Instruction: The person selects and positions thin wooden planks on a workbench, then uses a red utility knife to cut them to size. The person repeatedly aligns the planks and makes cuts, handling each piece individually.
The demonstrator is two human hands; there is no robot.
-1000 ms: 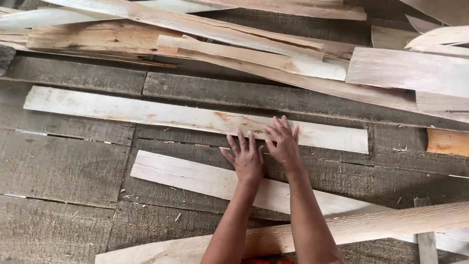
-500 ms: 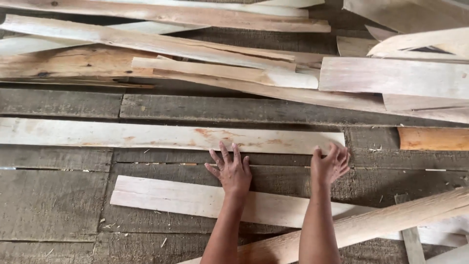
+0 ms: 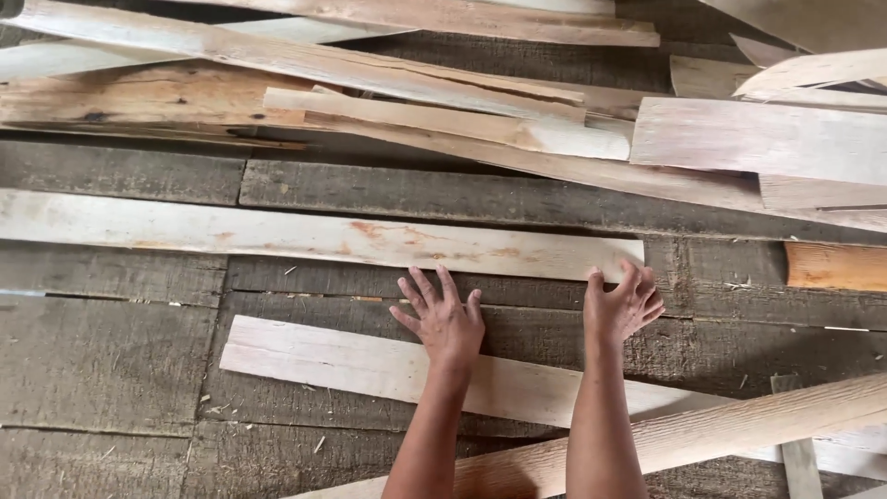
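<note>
Since half a second ago my right hand (image 3: pixel 621 308) has moved a little further right, to the end of the long pale plank (image 3: pixel 314 236). Nearest to me a rounded beam (image 3: pixel 739 427) and a short board (image 3: pixel 370 365) lie under my forearms. My left hand (image 3: pixel 445 319) rests flat, fingers spread, holding nothing. My right hand curls on the plank's right end, not closed. The plank's long axis runs left from there, across the grey floorboards (image 3: pixel 111 360); behind is the lumber pile (image 3: pixel 388 83).

Pale wood strip (image 3: pixel 314 237): thin, matt, rust-stained. Grey floor planks (image 3: pixel 102 360): rough, seemingly weathered.
</note>
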